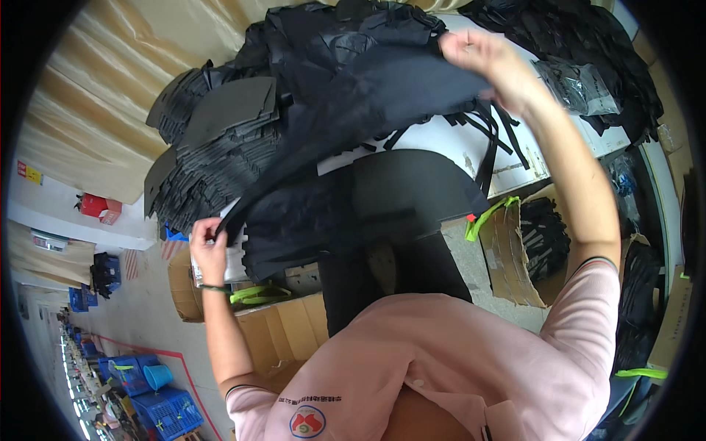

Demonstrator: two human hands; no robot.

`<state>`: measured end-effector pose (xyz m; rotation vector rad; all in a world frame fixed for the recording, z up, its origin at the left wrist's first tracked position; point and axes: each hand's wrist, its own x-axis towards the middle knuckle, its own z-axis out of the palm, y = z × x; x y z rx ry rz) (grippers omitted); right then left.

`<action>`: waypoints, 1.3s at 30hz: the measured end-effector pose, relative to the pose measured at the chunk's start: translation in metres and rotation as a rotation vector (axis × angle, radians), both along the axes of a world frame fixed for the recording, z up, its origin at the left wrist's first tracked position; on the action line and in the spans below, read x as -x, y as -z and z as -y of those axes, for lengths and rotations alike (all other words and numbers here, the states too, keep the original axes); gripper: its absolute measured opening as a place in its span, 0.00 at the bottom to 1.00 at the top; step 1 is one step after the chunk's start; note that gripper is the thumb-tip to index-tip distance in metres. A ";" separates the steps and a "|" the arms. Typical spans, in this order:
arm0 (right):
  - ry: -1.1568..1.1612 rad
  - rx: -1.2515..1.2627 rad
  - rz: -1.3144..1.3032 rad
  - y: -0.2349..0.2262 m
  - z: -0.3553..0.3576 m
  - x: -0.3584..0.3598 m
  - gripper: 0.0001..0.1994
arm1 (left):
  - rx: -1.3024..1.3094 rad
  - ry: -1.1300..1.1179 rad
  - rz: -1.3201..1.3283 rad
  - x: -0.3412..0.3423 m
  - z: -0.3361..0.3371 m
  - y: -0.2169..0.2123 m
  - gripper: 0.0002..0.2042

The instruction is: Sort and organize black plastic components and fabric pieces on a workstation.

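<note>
A long black fabric piece (390,84) stretches diagonally in the air between my two hands. My left hand (209,246) pinches its narrow near-left end, fingers closed. Higher up on the right, my right hand (493,66) is at its wide far end; the fingers are somewhat blurred but appear closed on its edge. Beneath the cloth, a dark grey foam sheet (412,187) with a rounded edge lies at the table's near side above my legs. Another black fabric piece (294,220) lies at its left.
Stacks of dark foam pads (228,140) stand on the white table (515,173) at left. Black fabric heaps (316,33) cover its back. A clear plastic bag (581,88) lies at right. Cardboard boxes (507,257) stand below, and blue crates (165,411) sit on the floor.
</note>
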<state>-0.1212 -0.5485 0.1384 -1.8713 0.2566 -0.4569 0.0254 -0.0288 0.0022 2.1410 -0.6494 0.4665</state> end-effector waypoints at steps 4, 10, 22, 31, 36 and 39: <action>-0.158 -0.214 -0.150 0.115 0.009 0.038 0.07 | -0.240 0.053 -0.023 0.028 -0.018 -0.013 0.13; -0.079 0.052 -0.381 0.193 0.009 0.083 0.11 | -0.447 0.206 -0.166 0.051 -0.003 0.041 0.13; -0.683 0.955 -0.129 0.160 -0.085 0.080 0.41 | -0.447 0.348 -0.469 0.042 -0.006 0.061 0.12; -0.839 1.010 -0.283 0.168 -0.089 0.071 0.47 | -0.308 0.100 -1.114 -0.010 -0.093 0.024 0.08; -0.777 0.711 -0.092 0.120 -0.096 0.032 0.37 | -0.279 0.237 -1.063 -0.010 -0.049 -0.048 0.11; -0.728 0.230 -0.017 0.092 -0.144 -0.010 0.28 | -0.321 0.412 -0.943 -0.004 -0.003 -0.090 0.12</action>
